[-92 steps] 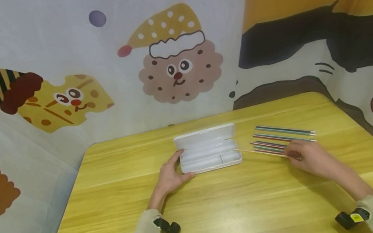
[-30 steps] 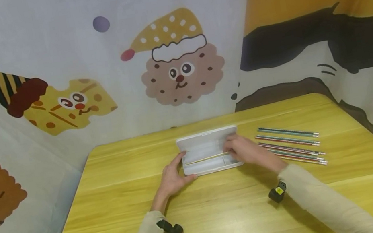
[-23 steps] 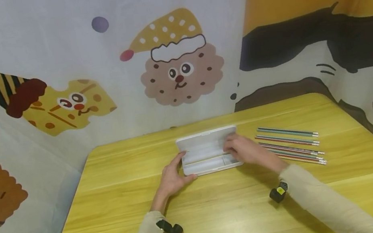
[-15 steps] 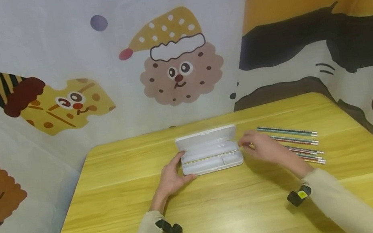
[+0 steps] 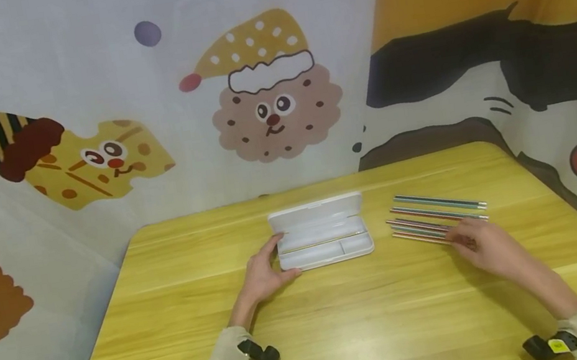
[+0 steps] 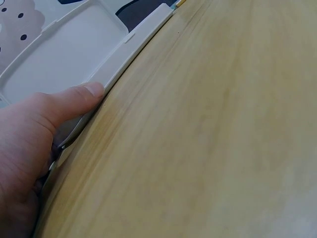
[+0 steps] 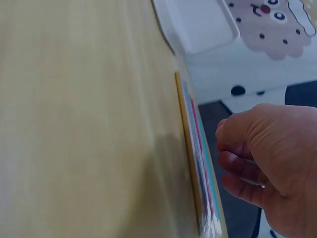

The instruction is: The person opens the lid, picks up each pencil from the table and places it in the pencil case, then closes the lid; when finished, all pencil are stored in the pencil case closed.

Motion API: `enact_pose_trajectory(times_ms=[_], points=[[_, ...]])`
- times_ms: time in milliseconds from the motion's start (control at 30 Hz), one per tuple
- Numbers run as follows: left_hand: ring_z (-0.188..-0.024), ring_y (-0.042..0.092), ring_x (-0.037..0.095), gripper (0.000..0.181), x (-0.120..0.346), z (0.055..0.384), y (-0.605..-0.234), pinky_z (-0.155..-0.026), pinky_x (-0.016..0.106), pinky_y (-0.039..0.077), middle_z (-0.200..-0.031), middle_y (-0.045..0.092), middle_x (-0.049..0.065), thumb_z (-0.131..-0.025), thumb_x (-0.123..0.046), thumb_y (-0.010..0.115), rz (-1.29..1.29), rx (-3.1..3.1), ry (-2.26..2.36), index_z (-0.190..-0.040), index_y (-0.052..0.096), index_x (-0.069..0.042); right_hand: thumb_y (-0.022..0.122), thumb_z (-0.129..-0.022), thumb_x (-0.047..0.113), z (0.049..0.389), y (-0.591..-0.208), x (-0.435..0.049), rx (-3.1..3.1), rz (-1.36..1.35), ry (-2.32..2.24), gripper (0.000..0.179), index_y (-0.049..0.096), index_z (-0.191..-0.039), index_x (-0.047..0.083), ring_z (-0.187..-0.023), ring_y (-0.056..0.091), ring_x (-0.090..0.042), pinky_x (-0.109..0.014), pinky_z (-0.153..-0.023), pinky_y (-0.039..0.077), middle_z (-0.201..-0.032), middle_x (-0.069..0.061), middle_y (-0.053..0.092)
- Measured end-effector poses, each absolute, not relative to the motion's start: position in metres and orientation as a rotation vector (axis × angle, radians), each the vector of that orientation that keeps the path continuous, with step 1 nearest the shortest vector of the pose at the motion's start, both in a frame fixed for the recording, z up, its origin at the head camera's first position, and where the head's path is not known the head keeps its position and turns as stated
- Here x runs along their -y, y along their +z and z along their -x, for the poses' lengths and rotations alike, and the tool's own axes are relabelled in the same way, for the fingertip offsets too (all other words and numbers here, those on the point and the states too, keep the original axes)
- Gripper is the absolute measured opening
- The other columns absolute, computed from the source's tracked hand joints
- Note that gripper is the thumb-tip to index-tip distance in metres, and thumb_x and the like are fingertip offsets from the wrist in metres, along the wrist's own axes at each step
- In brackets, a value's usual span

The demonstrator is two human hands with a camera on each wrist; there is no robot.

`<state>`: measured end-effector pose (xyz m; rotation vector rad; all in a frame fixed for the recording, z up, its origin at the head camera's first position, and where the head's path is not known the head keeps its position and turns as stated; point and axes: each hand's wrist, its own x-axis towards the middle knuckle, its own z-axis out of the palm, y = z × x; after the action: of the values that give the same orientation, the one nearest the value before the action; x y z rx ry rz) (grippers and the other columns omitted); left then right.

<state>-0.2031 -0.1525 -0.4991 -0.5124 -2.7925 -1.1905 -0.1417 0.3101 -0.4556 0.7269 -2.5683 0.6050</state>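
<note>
A white pencil case (image 5: 318, 257) lies on the table with its lid (image 5: 316, 211) raised at the back. My left hand (image 5: 261, 280) grips the case's left end; in the left wrist view its thumb (image 6: 81, 100) presses the front edge. One yellowish pencil (image 5: 326, 241) lies lengthwise inside, behind the front compartments. To the right, several striped pencils (image 5: 415, 230) lie loosely side by side. Over their near right ends is my right hand (image 5: 485, 243), its fingers loosely bent. In the right wrist view these fingers (image 7: 242, 168) hold nothing visible and appear apart from the pencils (image 7: 198, 163).
The wooden table (image 5: 345, 322) meets a cartoon-printed cloth (image 5: 198, 181) along its back edge. A small black camera sits on each wrist, the left camera (image 5: 262, 355) and the right camera (image 5: 547, 347).
My right hand carried a pencil into the case, let it go, and moved back right to the loose pencils. My left hand stays on the case.
</note>
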Motion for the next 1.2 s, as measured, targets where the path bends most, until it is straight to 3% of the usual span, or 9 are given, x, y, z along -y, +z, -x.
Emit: enact_pose_trajectory(times_ms=[533, 1200], points=[[-0.134, 0.046, 0.034, 0.091, 0.152, 0.202, -0.499, -0.109, 0.047, 0.040, -0.149, 0.046, 0.015, -0.073, -0.033, 0.091, 0.538, 2.778, -1.214, -0.149, 0.046, -0.017, 0.083, -0.069, -0.007, 0.118, -0.472, -0.349, 2.654, -0.537, 0.482, 0.027, 0.073, -0.090, 0.006, -0.079, 0.060, -0.026, -0.045, -0.064, 0.053, -0.086, -0.001, 0.063], [-0.134, 0.046, 0.034, 0.090, 0.152, 0.202, -0.499, -0.109, 0.048, 0.040, -0.150, 0.046, 0.016, -0.073, -0.034, 0.090, 0.536, 2.771, -1.223, -0.149, 0.046, -0.017, 0.081, -0.070, -0.006, 0.118, -0.474, -0.353, 2.701, -0.497, 0.442, 0.024, 0.072, -0.090, 0.006, -0.074, 0.055, -0.020, -0.041, -0.059, 0.051, -0.084, -0.001, 0.061]])
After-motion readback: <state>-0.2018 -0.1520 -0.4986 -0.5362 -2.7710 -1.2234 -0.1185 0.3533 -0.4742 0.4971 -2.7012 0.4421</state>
